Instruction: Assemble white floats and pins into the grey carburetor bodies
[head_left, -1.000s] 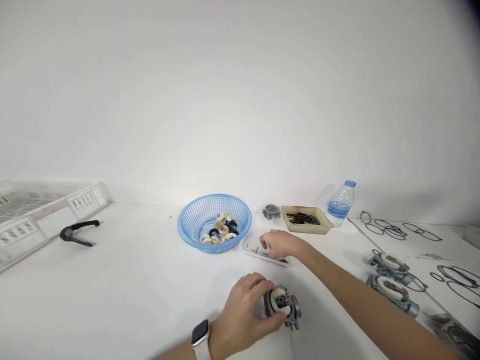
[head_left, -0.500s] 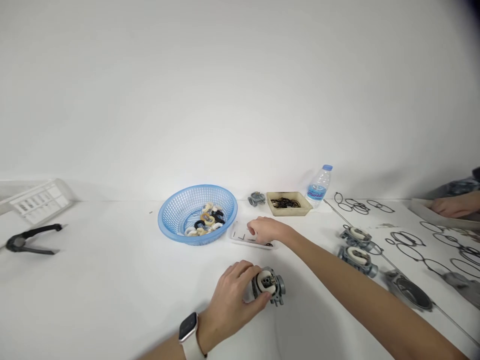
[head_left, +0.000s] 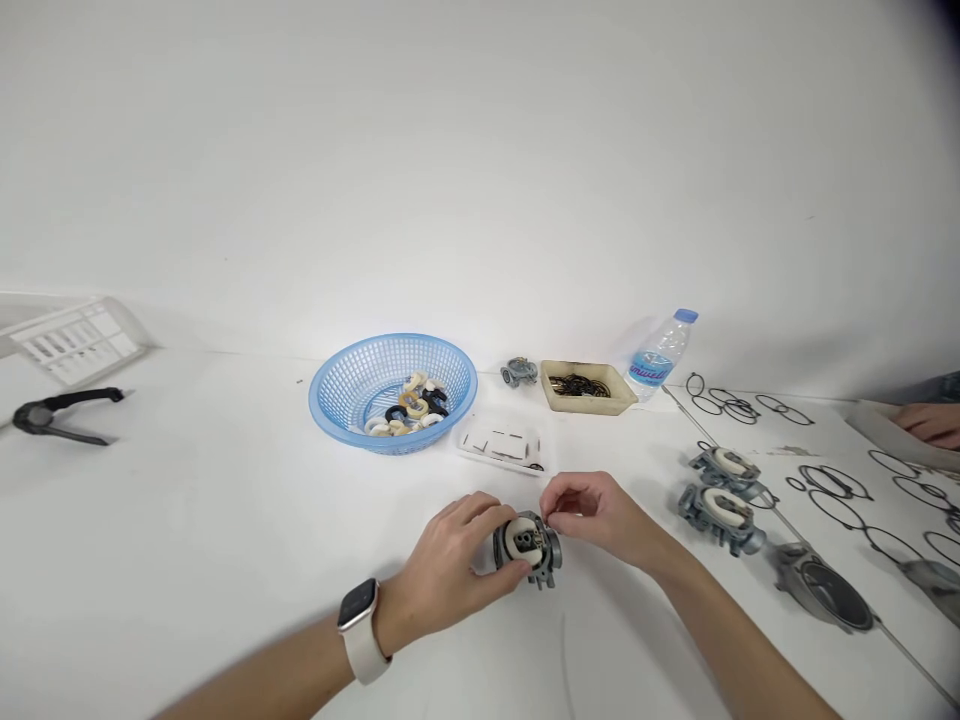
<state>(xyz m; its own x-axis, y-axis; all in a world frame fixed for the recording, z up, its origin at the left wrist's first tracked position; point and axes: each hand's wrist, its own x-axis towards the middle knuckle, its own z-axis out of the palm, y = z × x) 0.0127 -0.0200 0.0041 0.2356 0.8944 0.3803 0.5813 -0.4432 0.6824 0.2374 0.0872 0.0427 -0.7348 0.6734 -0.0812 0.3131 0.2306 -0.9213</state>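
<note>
A grey metal carburetor body (head_left: 553, 556) with a white C-shaped float (head_left: 520, 545) on top rests on the white table. My left hand (head_left: 457, 565), a watch on its wrist, grips it from the left, thumb in front and fingers behind. At the carburetor's upper right edge, my right hand (head_left: 592, 515) has its fingertips pinched together. Whatever they hold is too small to make out. Just behind lies a shallow white tray (head_left: 469, 452) with several thin dark pins in it.
A blue basket (head_left: 319, 405) of white, black and tan floats stands behind. Further right are a small carburetor (head_left: 519, 372), a tan tray (head_left: 592, 404) of black rings, a bottle (head_left: 660, 355), two float-fitted carburetors (head_left: 724, 515) and loose rings. Another person's hand (head_left: 934, 425) shows far right.
My right hand has come from the white tray to the carburetor's right side, fingers pinched. My left hand keeps its hold. The view has shifted slightly.
</note>
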